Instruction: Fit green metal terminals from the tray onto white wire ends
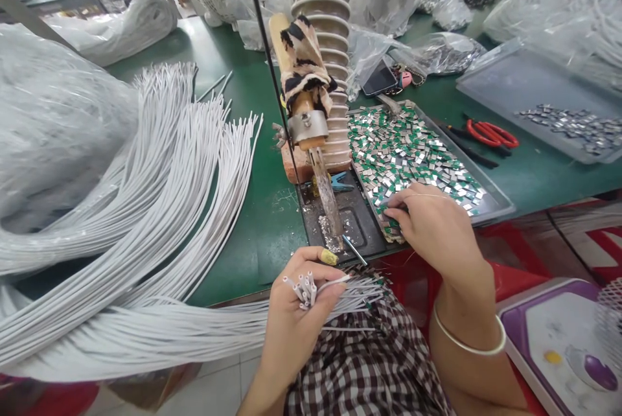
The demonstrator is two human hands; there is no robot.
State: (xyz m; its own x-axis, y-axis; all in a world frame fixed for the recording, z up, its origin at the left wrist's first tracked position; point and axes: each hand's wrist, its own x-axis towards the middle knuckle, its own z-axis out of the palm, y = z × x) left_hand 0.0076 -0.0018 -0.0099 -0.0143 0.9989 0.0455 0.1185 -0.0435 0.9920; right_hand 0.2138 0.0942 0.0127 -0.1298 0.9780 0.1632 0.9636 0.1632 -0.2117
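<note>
Left hand [294, 315] encloses white cables [306, 289] and pinches one near its tip; right hand [435, 225] is at small connectors [408, 150] in the tray [498, 205], its grip unclear to us. We judge cables light, limp, best held near ends; connectors rigid, gripped edgewise.

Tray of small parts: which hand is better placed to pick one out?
Probably the right hand: its grip is over the tray, by the parts. The left hand is outside the tray, its grip taken up by white wires.
</note>
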